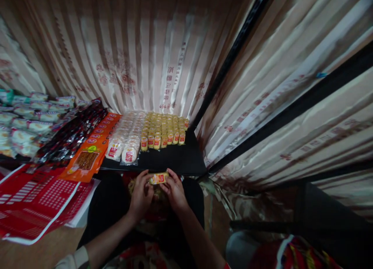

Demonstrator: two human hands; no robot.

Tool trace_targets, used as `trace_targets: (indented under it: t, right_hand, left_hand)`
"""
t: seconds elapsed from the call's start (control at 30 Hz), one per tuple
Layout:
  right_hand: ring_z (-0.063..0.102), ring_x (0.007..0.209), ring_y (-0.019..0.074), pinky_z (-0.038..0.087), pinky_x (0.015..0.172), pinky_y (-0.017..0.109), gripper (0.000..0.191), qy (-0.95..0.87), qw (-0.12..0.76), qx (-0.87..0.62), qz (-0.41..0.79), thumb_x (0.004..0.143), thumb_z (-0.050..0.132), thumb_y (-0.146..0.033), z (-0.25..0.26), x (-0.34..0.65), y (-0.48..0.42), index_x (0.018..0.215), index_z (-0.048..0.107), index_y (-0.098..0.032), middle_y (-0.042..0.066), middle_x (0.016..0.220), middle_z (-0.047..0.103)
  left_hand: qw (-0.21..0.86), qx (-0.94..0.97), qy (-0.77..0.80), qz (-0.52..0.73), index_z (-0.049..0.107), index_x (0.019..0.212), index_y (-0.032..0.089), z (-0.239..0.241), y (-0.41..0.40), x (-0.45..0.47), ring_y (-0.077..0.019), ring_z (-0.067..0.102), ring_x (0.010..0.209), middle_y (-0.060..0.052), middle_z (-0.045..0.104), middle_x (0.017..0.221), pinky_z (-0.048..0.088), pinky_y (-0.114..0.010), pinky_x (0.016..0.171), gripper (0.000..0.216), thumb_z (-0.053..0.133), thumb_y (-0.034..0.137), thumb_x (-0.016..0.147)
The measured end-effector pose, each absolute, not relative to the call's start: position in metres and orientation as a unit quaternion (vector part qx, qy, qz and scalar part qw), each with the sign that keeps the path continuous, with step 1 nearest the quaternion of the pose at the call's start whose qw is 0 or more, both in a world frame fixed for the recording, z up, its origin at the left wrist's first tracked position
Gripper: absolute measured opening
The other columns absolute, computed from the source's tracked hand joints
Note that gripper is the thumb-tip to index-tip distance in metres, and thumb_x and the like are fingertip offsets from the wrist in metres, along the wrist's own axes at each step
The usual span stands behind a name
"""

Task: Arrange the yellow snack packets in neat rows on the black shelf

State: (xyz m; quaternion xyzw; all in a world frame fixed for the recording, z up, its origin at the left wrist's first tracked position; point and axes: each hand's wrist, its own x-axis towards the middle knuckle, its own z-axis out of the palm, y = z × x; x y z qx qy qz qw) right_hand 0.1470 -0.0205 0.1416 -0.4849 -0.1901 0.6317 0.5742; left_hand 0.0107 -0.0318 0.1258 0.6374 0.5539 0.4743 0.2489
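Between my two hands is a small yellow packaged snack [159, 178] with a red and orange label, lying crosswise. My left hand [142, 191] pinches its left end, and my right hand [174, 188] grips the right end. Below them, between my knees, a bag or box of similar yellow packets [159, 195] is partly hidden by my hands. Just beyond my hands, rows of the same yellow packets [164, 131] stand upright on the black table [175, 160]. White round wrapped crackers [129, 154] lie in stacks to their left.
Left of the crackers lie an orange snack bag [87, 156], dark packets [70, 135] and white-green packets [29, 117]. A red perforated bag [37, 199] hangs at the table's front left. Pleated curtains [131, 47] and a black pole [233, 55] border the table. A red bag [297, 253] sits low right.
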Motion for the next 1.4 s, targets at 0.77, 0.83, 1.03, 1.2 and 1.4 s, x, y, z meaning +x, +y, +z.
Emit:
trace_targets:
  t: [0.77,0.83,1.03,1.2,1.4]
  right_hand:
    - [0.064,0.077,0.0190,0.051,0.069,0.028,0.034,-0.476,0.522,-0.603,0.370,0.073,0.060,-0.039,0.138,0.241,0.046,0.101,0.066,-0.021,0.005,0.091,0.069]
    - [0.064,0.079,0.0200,0.051,0.072,0.030,0.037,-0.450,0.554,-0.603,0.356,0.072,0.060,-0.040,0.142,0.254,0.064,0.102,0.065,-0.019,0.006,0.091,0.070]
    - [0.063,0.091,0.0214,0.049,0.080,0.033,0.043,-0.420,0.599,-0.621,0.281,0.074,0.054,-0.040,0.158,0.288,0.126,0.110,0.059,-0.016,0.009,0.104,0.067]
    - [0.062,0.094,0.0219,0.046,0.085,0.034,0.039,-0.425,0.588,-0.657,0.206,0.076,0.050,-0.039,0.151,0.306,0.178,0.105,0.061,-0.016,0.010,0.101,0.068]
    - [0.063,0.089,0.0222,0.046,0.084,0.035,0.039,-0.426,0.558,-0.683,0.201,0.073,0.050,-0.034,0.132,0.314,0.223,0.103,0.062,-0.011,0.013,0.100,0.068]
  left_hand:
    - [0.292,0.740,0.444,0.411,0.056,0.110,0.020,0.177,0.077,0.123,-0.0183,0.052,0.111,-0.007,0.056,0.117,0.043,-0.037,0.097,0.038,0.039,0.010,0.078]
    - [0.260,0.754,0.437,0.416,0.054,0.113,0.018,0.183,0.090,0.140,-0.0201,0.048,0.117,-0.009,0.051,0.125,0.041,-0.039,0.100,0.038,0.040,0.011,0.079]
    - [0.166,0.839,0.373,0.360,0.056,0.111,0.016,0.204,0.132,0.180,-0.0232,0.036,0.127,-0.010,0.044,0.134,0.032,-0.044,0.108,0.039,0.037,0.006,0.078]
    - [0.119,0.866,0.386,0.296,0.052,0.116,0.015,0.208,0.172,0.194,-0.0246,0.016,0.137,-0.009,0.031,0.146,0.026,-0.049,0.109,0.046,0.035,0.003,0.074]
    - [0.093,0.896,0.377,0.217,0.055,0.113,0.008,0.195,0.208,0.207,-0.0271,0.025,0.135,-0.018,0.049,0.131,0.015,-0.051,0.111,0.040,0.035,0.007,0.077]
